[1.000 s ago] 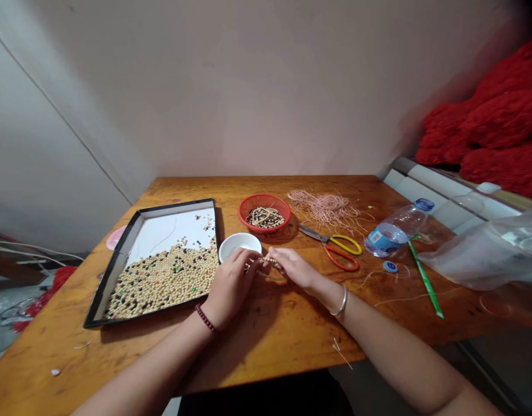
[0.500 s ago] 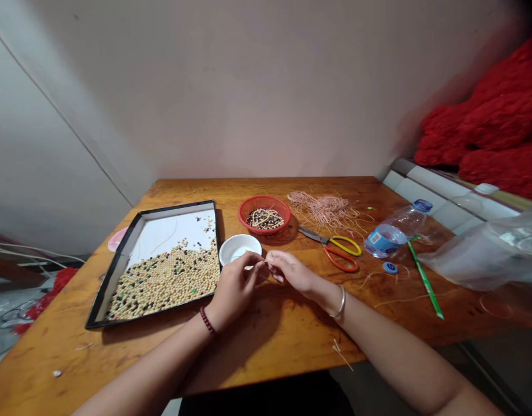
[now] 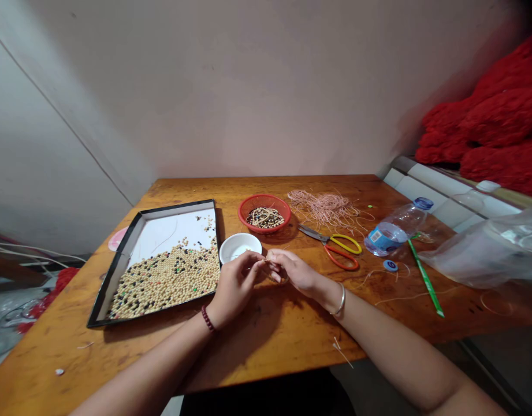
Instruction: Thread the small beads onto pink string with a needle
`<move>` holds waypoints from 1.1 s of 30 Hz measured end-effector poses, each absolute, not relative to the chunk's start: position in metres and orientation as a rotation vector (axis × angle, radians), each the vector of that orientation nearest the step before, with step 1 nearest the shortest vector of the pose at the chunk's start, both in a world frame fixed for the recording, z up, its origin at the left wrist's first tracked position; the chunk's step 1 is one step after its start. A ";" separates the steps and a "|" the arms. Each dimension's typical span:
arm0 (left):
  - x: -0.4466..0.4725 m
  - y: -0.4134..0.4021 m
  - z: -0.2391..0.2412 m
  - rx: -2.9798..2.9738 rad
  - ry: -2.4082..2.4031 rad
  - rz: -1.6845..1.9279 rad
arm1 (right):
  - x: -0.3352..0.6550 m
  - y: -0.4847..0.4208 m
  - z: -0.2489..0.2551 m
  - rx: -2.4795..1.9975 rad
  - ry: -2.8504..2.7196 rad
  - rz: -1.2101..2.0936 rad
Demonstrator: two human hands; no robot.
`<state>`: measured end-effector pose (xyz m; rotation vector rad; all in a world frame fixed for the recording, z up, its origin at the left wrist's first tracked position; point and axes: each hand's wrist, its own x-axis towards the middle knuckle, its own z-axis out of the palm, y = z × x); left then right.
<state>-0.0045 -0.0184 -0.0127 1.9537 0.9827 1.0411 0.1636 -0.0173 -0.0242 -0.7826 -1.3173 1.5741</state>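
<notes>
My left hand (image 3: 240,280) and my right hand (image 3: 294,271) meet over the front middle of the table. Thumbs and fingers of both are pinched on a thin, pale cord (image 3: 266,261), mostly hidden by the fingertips. Just behind my left hand stands a white bowl (image 3: 226,247), its inside partly covered by the fingers. To the left lies a shallow black-edged tray (image 3: 101,297) with many cream and dark beads (image 3: 170,280) heaped toward its near side. Beyond the hands, a red basket (image 3: 244,216) contains strung beads (image 3: 266,218).
Scissors (image 3: 328,241) with yellow and orange handles lie right of the basket, near a tangle of pink cord (image 3: 324,208). Farther right are a plastic bottle (image 3: 384,238), a blue cap (image 3: 390,266), a green strip (image 3: 426,280) and a clear bag (image 3: 477,254). Red yarn (image 3: 499,121) is piled beyond.
My right fingers have shifted slightly and spread a little at the pinch, with more of them showing. The hands stay together in the same place.
</notes>
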 end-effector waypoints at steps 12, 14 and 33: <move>-0.002 -0.009 -0.010 1.628 1.079 1.081 | 0.178 -0.014 -0.014 -0.722 -0.806 2.059; -0.004 -0.007 -0.009 1.561 1.085 1.030 | 0.181 -0.011 -0.012 -0.617 -0.638 2.201; -0.008 0.000 -0.007 0.941 0.919 0.969 | 0.176 -0.009 -0.017 -1.024 -0.827 1.469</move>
